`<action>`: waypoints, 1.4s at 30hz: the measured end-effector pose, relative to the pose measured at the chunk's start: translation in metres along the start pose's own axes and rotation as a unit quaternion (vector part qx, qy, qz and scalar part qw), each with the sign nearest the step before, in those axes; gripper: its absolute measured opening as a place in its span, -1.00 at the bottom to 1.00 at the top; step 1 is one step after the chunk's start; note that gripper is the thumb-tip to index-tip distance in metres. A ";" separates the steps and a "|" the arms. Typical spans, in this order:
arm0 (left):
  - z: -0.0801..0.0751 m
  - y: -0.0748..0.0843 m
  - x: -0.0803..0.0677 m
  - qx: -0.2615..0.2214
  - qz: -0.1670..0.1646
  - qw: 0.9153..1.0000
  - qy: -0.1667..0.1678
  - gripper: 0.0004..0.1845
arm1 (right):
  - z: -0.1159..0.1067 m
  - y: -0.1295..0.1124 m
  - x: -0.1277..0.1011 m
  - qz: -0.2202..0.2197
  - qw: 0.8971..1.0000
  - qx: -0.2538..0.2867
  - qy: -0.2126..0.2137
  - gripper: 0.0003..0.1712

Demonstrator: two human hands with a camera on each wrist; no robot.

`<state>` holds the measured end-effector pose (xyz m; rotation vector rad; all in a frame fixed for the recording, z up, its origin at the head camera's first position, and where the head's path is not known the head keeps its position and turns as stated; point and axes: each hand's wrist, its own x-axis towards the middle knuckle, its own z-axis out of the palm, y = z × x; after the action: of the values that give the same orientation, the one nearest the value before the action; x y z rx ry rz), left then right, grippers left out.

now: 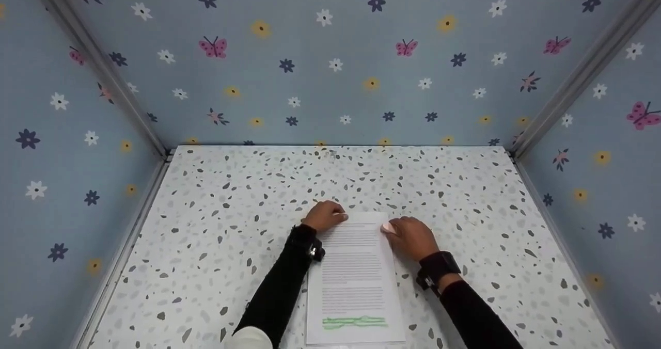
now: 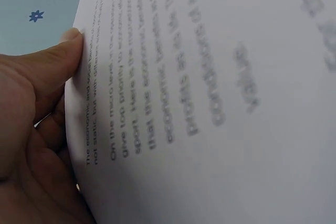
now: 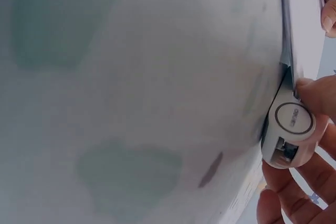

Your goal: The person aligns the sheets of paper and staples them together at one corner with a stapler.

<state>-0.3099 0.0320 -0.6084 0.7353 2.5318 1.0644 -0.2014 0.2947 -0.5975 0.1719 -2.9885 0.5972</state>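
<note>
A sheaf of printed paper sheets point(image 1: 353, 282) stands or lies lengthwise in front of me, with green highlighter strokes near its lower end. My left hand point(image 1: 325, 217) pinches its upper left edge; in the left wrist view the thumb point(image 2: 65, 51) presses on the printed side, fingers behind. At the upper right corner, my right hand point(image 1: 415, 238) grips a small pink-and-white stapler point(image 3: 291, 129). The paper's edge sits at the stapler's mouth in the right wrist view, under the thumb. How deep the paper goes in is hidden.
The speckled white tabletop point(image 1: 217, 199) spreads around the paper. Blue flowered panels point(image 1: 330, 70) close it in at the back and both sides, with grey metal posts point(image 1: 583, 60) at the corners. A white rounded thing point(image 1: 249, 337) shows at the bottom edge over the left sleeve.
</note>
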 end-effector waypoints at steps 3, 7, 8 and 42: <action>0.000 0.000 0.000 0.005 0.004 1.000 0.003 -0.76 | -0.002 -0.002 0.001 0.009 1.000 0.005 -0.009 -0.67; -0.001 0.002 -0.002 0.009 0.007 1.000 0.007 -0.76 | -0.005 -0.002 0.004 0.009 1.000 0.001 -0.015 -0.66; -0.002 0.003 -0.003 0.007 0.007 1.000 0.007 -0.76 | -0.005 -0.002 0.004 0.008 1.000 -0.002 -0.013 -0.66; 0.004 0.006 0.005 0.003 -0.048 0.999 0.014 -0.76 | -0.011 0.000 0.023 -0.013 1.000 -0.011 -0.019 -0.60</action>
<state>-0.3100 0.0404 -0.6068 0.5977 2.5657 1.0436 -0.2237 0.2972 -0.5847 0.2226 -3.0240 0.5634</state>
